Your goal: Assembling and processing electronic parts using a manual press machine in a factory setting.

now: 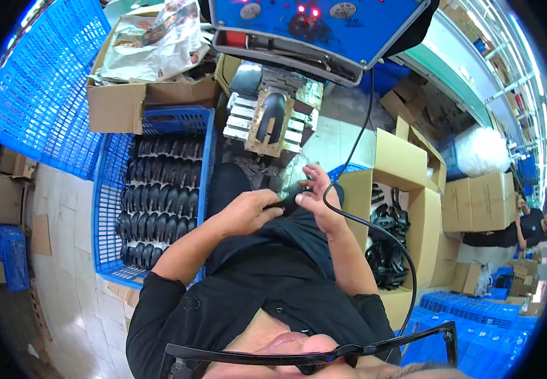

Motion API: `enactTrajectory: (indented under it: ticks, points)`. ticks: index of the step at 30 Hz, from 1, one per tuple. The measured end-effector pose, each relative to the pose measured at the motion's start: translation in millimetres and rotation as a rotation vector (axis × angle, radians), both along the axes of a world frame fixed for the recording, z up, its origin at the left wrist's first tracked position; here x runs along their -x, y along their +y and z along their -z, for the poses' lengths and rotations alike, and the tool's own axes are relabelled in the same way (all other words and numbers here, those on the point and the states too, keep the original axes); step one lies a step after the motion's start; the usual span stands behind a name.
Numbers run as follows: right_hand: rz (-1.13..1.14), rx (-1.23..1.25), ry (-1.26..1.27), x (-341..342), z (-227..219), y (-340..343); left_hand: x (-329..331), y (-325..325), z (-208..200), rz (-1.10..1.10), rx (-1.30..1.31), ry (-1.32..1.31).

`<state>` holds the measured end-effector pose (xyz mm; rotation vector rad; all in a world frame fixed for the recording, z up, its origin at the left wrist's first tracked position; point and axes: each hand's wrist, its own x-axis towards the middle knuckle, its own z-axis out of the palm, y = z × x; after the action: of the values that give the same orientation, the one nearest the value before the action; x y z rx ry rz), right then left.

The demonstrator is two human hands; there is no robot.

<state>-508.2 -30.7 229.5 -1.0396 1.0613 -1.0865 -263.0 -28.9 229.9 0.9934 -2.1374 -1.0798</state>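
Observation:
A small dark part (292, 199) is held between my two hands above my lap; its shape is mostly covered by fingers. My left hand (255, 211) pinches its left end, fingers bent inward. On the other end, my right hand (316, 197) grips with thumb and fingers, some fingertips raised. Just beyond them stands a metal press bed with a tan fixture block (264, 140). A glossy black curved shell (276, 114) lies in that block, with a tan slot showing through its middle.
A blue crate (209, 164) with rows of black curved shells stands left. At right, an open cardboard box (422, 234) holds loose black parts. A black cable (374, 225) hangs across my right forearm. The blue machine panel (273, 14) overhangs the fixture. Another person (531, 224) is far right.

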Motion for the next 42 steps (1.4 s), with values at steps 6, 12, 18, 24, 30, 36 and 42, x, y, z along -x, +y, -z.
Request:
enactTrajectory:
  ticks: [6,12,18,24,30,36,42]
  points:
    - [-0.031,0.030,0.006,-32.5,-4.2,-11.0,7.6,-12.7,-13.9,-0.200,0.030,0.039]
    - [0.087,0.123,-0.062,-18.4,-5.1,-41.2,8.1,-69.5,-59.7,-0.592,0.564,-0.072]
    - [0.118,0.133,-0.075,-24.8,-25.5,-76.0,19.0,-132.2,-64.0,-0.619,0.492,-0.385]
    - [0.116,0.164,-0.069,-36.3,-50.8,-99.9,11.8,-120.1,-80.0,-0.775,0.557,-0.242]
    - [0.085,0.171,0.037,-68.4,-38.3,-149.2,-39.1,-88.3,-57.4,-0.875,0.455,-0.091]
    - [0.250,0.353,0.425,-79.9,-16.4,-144.5,-113.1,-22.2,-12.3,-0.939,0.244,-0.191]
    - [0.208,0.130,0.402,41.3,37.7,-87.3,-225.1,51.6,37.0,-1.092,-0.087,-0.358]
